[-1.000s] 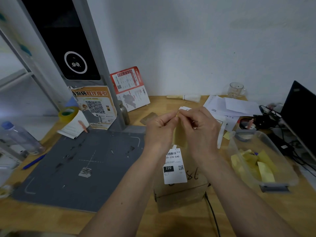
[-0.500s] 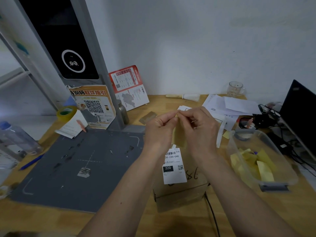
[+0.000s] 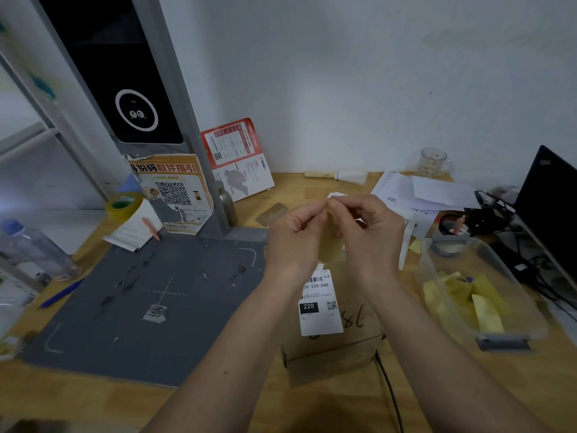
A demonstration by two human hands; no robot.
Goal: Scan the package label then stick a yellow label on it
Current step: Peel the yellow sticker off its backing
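Note:
A small brown cardboard package (image 3: pixel 334 351) sits on the wooden desk below my hands, with a white shipping label (image 3: pixel 320 303) on its top and handwritten digits beside it. Above it, my left hand (image 3: pixel 293 235) and my right hand (image 3: pixel 368 235) meet at the fingertips and pinch the top edge of a yellowish label (image 3: pixel 332 242) that hangs down between them. A white backing corner shows above the fingers. The dark scanner mat (image 3: pixel 150 304) lies to the left, under the upright scanner post (image 3: pixel 134 89).
A clear plastic bin (image 3: pixel 512 332) of yellow labels stands at the right. Papers, a glass cup (image 3: pixel 432 162), cables and a dark screen (image 3: pixel 549 195) crowd the back right. A tape roll (image 3: pixel 123 204), a bottle (image 3: pixel 34 248) and a blue pen (image 3: pixel 61 293) lie at the left.
Both hands stay together at the label's top edge, shifting only slightly. The view has barely moved.

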